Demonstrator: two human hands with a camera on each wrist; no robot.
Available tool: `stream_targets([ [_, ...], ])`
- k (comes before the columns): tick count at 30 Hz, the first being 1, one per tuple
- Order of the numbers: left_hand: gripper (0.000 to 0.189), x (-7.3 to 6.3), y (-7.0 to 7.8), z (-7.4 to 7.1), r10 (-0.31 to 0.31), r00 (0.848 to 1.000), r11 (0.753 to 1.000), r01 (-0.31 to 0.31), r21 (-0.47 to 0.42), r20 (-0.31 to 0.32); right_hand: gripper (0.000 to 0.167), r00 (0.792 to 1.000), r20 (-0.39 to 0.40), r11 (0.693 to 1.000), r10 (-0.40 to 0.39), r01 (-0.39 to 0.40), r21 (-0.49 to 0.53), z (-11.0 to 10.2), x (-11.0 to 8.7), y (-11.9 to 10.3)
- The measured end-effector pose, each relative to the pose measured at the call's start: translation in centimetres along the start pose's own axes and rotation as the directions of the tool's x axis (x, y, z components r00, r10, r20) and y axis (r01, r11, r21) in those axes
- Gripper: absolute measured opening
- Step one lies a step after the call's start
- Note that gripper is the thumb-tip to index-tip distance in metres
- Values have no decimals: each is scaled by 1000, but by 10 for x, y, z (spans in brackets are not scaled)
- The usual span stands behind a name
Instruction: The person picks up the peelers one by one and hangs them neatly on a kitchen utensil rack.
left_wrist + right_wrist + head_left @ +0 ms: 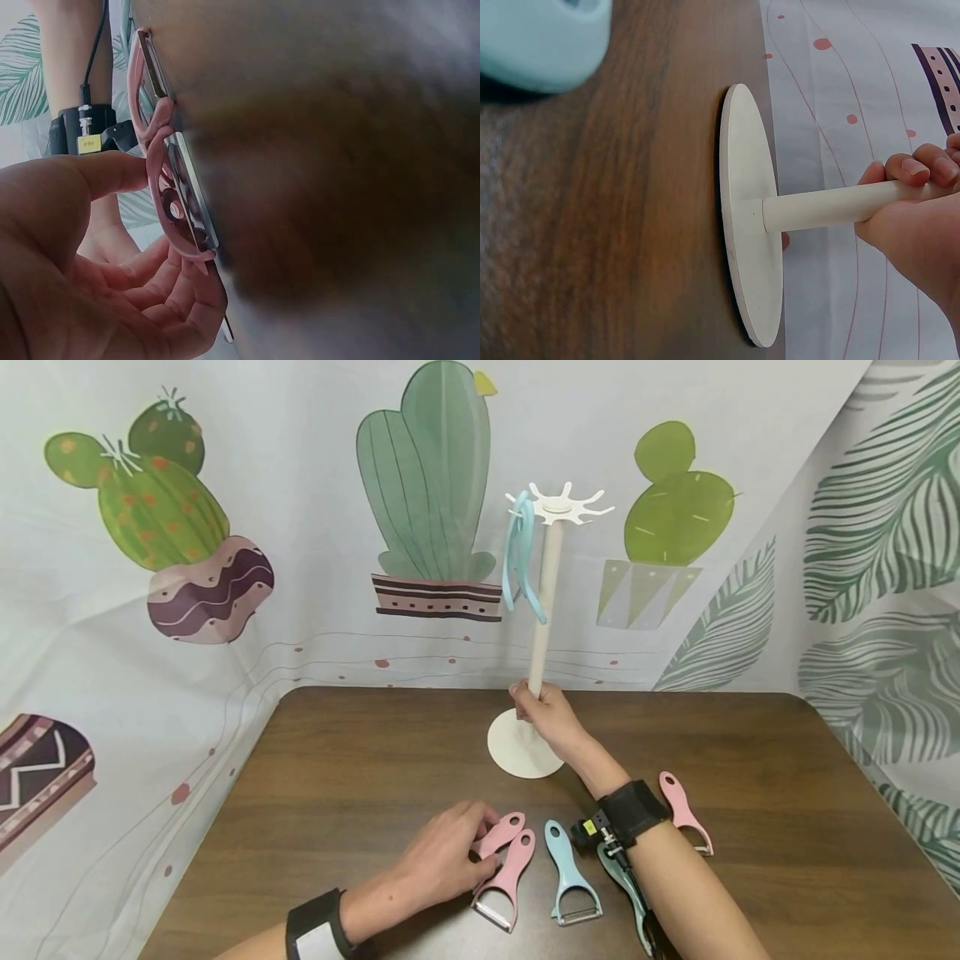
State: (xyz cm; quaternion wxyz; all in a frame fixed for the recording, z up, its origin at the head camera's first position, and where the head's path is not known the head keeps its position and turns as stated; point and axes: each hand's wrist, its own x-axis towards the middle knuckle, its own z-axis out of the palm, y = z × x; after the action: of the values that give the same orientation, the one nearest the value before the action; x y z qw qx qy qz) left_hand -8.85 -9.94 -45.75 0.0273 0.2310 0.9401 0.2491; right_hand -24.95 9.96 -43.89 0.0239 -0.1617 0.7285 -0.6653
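My right hand [553, 720] grips the pole of a cream-white rack [549, 593], low down above its round base [754, 270]. Light-blue loop-shaped pieces [519, 556] hang from one arm of the rack's star-shaped top. On the table, my left hand [442, 858] pinches a pink peeler [502, 833] between thumb and fingers; in the left wrist view the thumb lies on one side of its head [156, 176], with the fingers curled at the other. A second pink peeler [514, 870] lies right beside it, handle pointing away from me.
A light-blue peeler [564, 856] lies right of the pink pair. Another bluish-green peeler [622, 878] is partly hidden under my right forearm. Farther right is a pink peeler [677, 797]. A cactus-print cloth [315, 527] hangs behind the brown table [360, 735].
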Motion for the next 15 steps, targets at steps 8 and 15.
stream_targets([
  [8,35,2,0,2,-4,1000,1000,4,-16,1,43,999,30,1000,13,-14,14,-1,-1,-6],
  [15,34,3,1,2,-8,1000,1000,8,-10,-3,41,999,36,1000,10,-10,5,0,-9,-27],
])
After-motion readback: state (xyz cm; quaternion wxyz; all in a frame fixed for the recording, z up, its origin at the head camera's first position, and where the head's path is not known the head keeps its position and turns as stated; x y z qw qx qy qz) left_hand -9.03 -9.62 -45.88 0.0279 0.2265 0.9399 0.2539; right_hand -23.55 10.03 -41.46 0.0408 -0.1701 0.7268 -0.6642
